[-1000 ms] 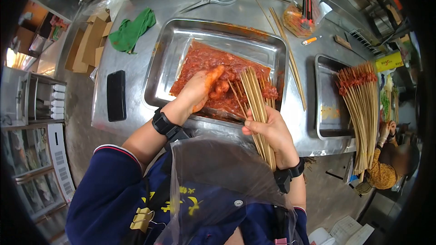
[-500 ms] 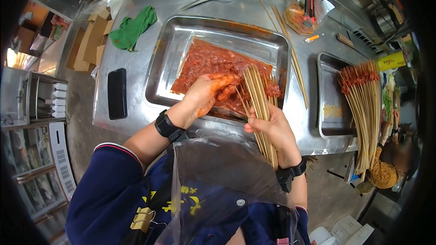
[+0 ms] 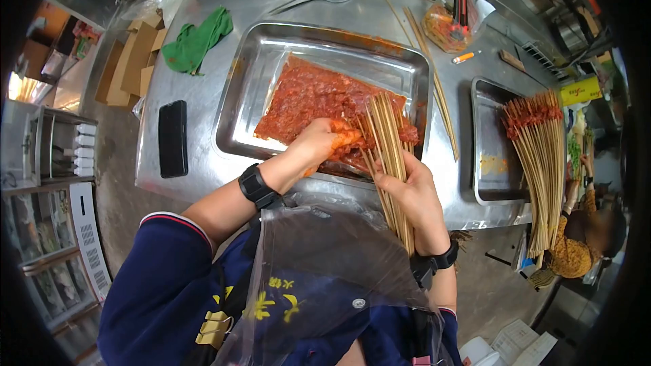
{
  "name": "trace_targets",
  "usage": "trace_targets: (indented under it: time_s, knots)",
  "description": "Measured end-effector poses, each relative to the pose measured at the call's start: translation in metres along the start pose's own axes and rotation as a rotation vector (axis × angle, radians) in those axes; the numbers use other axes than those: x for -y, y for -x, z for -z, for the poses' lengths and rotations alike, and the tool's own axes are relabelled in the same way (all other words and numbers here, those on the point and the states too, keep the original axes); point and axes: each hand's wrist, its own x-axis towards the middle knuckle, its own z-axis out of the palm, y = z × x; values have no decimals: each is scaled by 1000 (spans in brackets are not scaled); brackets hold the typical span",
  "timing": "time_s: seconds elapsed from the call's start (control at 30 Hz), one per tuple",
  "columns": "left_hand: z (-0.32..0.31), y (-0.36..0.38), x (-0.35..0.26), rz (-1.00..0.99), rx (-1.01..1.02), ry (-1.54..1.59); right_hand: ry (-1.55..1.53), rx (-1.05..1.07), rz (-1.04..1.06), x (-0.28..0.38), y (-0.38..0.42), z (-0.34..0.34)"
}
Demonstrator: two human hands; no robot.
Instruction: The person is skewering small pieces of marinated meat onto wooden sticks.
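Gripping skewers mid-shaft near centre, our right hand should find them stiff. Our left hand pinches meat, likely soft, slippery.

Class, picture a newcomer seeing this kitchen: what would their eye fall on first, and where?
Probably the red-coated meat in the metal tray at the centre, with the left hand at it, fingers smeared red. Next, the bundle of wooden skewers gripped in the right hand, over that tray's right side. Then the fan of meat-tipped skewers across the second tray at right, and the green cloth at upper left.
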Motion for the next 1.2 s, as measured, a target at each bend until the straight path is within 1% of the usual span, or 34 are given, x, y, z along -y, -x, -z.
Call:
trace_targets:
  time_s: [0.07,0.13,0.17,0.23,0.27,0.3,0.37,0.47,0.57,0.6,0.7,0.8,0.9,0.93,1.03,1.07,1.17,1.2]
  knots:
    - [0,-3,4,-11,-1,-20,-73,39,-77,2,0,-2]
    - [-2,-4,-1,-23,-15,-111,-171,78,-181,11,2,-3]
    - [-2,-5,-3,-29,-22,-157,-223,73,-186,11,2,-3]
    - [9,-19,10,-428,-264,-331,-331,64,-194,11,3,1]
    - [16,-26,17,-628,-385,-417,-334,40,-195,10,3,3]
    - [19,-13,-5,-571,-405,-524,-338,18,-196,7,2,6]
    - [40,-14,-15,-496,-391,-962,-350,13,-205,4,1,6]
    - [28,-13,-16,-470,-364,-1278,-354,44,-208,3,0,9]
    - [13,-17,-14,-509,-338,-1412,-347,53,-213,4,-1,9]
    - [12,-19,-13,-526,-335,-1391,-344,51,-215,4,-1,9]
    - [7,-18,-10,-462,-248,-1423,-337,53,-216,4,-2,10]
    - [10,-15,-11,-482,-209,-1374,-339,60,-206,0,-3,8]
    - [17,-9,-17,-591,-221,-1166,-334,48,-185,0,-1,8]
    - [22,-12,-17,-527,-197,-928,-334,43,-174,1,-1,7]
    - [21,-7,-31,-105,-64,-167,-253,47,-184,5,0,4]
    - [25,-7,-29,-105,8,33,-239,52,-181,5,-1,4]
    - [19,-4,-33,-82,-9,284,-221,54,-185,4,0,3]
    - [18,-4,-31,-88,-9,304,-228,51,-193,4,0,2]
